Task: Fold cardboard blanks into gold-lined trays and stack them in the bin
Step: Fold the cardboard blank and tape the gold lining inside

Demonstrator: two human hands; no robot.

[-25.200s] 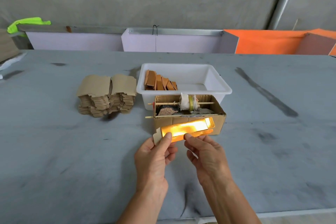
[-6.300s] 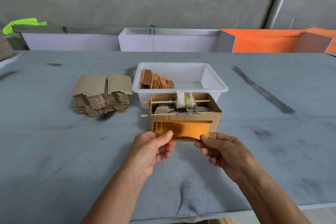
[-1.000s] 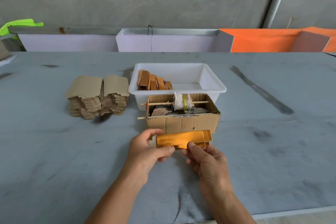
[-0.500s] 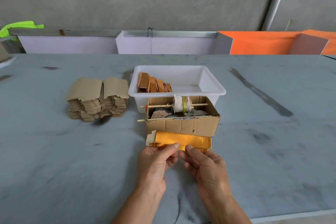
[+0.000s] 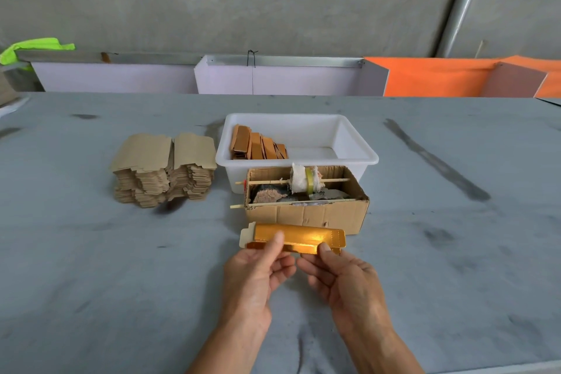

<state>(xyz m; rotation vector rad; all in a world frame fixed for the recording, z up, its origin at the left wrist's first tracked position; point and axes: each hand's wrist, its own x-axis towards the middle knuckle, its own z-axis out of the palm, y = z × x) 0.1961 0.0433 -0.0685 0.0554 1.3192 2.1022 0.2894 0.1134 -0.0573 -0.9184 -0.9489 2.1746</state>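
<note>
I hold a partly folded gold-lined tray [image 5: 299,238] just above the grey table, in front of the small cardboard box. My left hand [image 5: 255,272] pinches its lower left edge with the thumb on the gold face. My right hand [image 5: 343,278] pinches the lower right edge. A pale end flap sticks out on the tray's left. The white plastic bin [image 5: 358,150] stands behind the box, with several folded trays [image 5: 258,146] leaning at its left end. A stack of flat brown cardboard blanks [image 5: 164,170] lies left of the bin.
An open cardboard box [image 5: 306,215] with a wooden stick, a tape roll and scraps stands between my hands and the bin. White and orange panels [image 5: 437,76] line the table's far edge below a concrete wall. A dark streak [image 5: 434,161] marks the table at right.
Both hands have kept their hold on the tray. My thumbs have spread apart along its lower edge, and the long gold side now stands more upright with its lower edge folded towards me.
</note>
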